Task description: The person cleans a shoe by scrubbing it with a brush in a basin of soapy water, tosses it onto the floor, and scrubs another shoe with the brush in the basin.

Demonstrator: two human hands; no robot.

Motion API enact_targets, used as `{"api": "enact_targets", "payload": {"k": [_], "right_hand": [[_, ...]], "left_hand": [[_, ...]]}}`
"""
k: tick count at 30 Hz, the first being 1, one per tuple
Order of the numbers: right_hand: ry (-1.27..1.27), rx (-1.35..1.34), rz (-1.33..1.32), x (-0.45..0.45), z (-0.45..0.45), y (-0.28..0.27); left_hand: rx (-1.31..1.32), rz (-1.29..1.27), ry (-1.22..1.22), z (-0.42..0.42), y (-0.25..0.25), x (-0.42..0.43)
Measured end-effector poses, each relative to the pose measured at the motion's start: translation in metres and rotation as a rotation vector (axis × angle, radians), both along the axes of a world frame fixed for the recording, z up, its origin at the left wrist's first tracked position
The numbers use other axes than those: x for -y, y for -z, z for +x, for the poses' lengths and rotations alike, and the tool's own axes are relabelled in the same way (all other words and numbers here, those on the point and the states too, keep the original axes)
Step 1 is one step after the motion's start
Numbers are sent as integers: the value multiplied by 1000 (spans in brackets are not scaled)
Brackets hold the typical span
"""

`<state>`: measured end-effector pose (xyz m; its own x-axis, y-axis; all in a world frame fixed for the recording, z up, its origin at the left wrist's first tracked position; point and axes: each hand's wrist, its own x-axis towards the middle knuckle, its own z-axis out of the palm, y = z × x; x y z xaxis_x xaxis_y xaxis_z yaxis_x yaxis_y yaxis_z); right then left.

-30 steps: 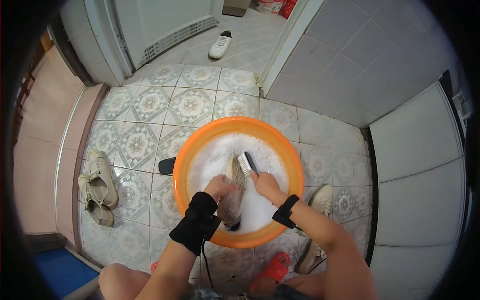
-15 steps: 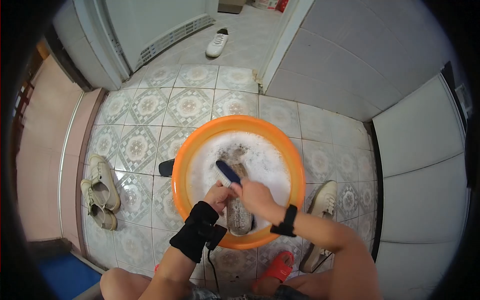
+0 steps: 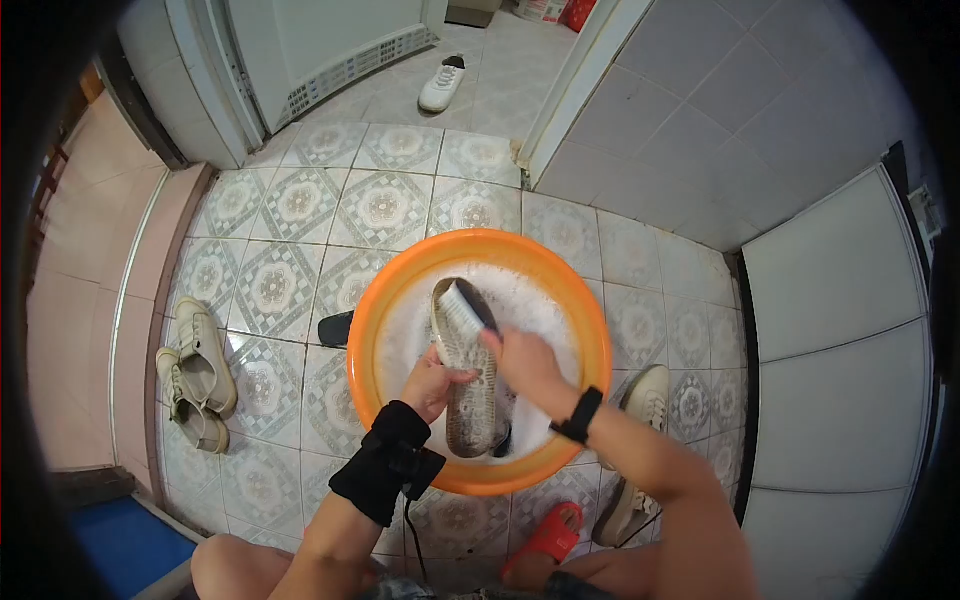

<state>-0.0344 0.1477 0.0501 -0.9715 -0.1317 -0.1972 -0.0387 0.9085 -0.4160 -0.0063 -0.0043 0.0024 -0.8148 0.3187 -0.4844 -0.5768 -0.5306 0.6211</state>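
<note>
Sole side up, a shoe (image 3: 470, 415) lies over the orange basin (image 3: 592, 350), its ridged grey-beige bottom wet with suds. My left hand (image 3: 430, 386) grips its left edge, thumb across the sole. In my right hand (image 3: 528, 370) is a scrub brush (image 3: 465, 308) with a dark blue back and white bristles. It rests slanted at the shoe's far end, bristles on the sole. White foam (image 3: 545, 325) covers the water around the shoe. A small dark part shows beside the shoe's near end; I cannot tell what it is.
A pair of pale shoes (image 3: 200, 365) sits on the tiles at left. More pale shoes (image 3: 640, 450) are right of the basin. One white shoe (image 3: 441, 85) lies by the doorway. A dark object (image 3: 336, 329) touches the basin's left side. A red slipper (image 3: 553, 532) is below.
The brush has moved from above my left hand to the shoe's far end, its bristles now on the sole. The shoe sits higher and farther forward, with more of its sole showing.
</note>
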Motion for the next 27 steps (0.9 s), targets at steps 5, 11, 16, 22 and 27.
{"api": "enact_targets", "payload": {"k": [5,11,16,22,27], "right_hand": [[16,67,-18,9,11,-15],[33,-11,-51,0,0,-14],[164,243,-392,-18,-19,-7],[299,584,-344,-27,-15,-15],[250,187,185,-58,-18,52]], "left_hand": [[81,-46,-76,6,-2,-2],[9,61,-57,-1,-13,4],[-72,-13,-35,-6,-19,6],[-162,-365,-122,-17,-16,26],[-196,-408,-177,-12,-32,30]]}}
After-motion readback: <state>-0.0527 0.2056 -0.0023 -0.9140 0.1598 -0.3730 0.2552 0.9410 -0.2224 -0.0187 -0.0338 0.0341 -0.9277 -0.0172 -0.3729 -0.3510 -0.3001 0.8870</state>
